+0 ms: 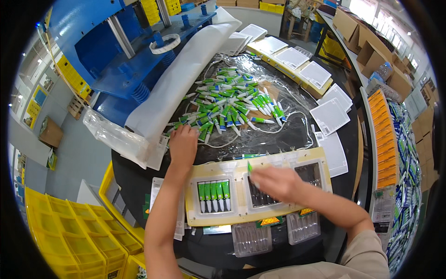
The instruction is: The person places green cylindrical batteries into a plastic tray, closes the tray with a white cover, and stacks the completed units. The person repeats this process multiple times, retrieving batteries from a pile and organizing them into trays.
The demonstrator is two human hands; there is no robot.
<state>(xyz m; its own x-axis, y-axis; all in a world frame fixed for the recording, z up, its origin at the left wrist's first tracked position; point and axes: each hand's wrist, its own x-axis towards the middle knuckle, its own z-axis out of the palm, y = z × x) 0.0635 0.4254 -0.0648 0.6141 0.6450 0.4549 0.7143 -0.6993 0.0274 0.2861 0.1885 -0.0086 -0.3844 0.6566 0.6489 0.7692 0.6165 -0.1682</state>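
Note:
My right hand point(275, 182) hovers over the middle opening of a long cream tray frame point(241, 215), its fingers closed on a small green-and-white squeeze tube point(250, 166). At the near left edge of a heap of similar squeeze tubes point(227, 100), my left hand point(183, 143) has its fingers bent down among them; what they pinch is hidden. Several tubes point(213, 196) stand side by side in the frame's left opening, white caps toward me. Dark slots show in the right opening point(310, 175). My right hand partly covers the middle one.
Clear plastic blisters point(252, 239) lie at the frame's near edge. A second cream frame point(320, 88) with white cards stands far right, loose cards point(330, 116) beside it. A blue press point(125, 69) rises at left, above yellow crates point(69, 232). Orange boxes point(383, 139) line the right shelf.

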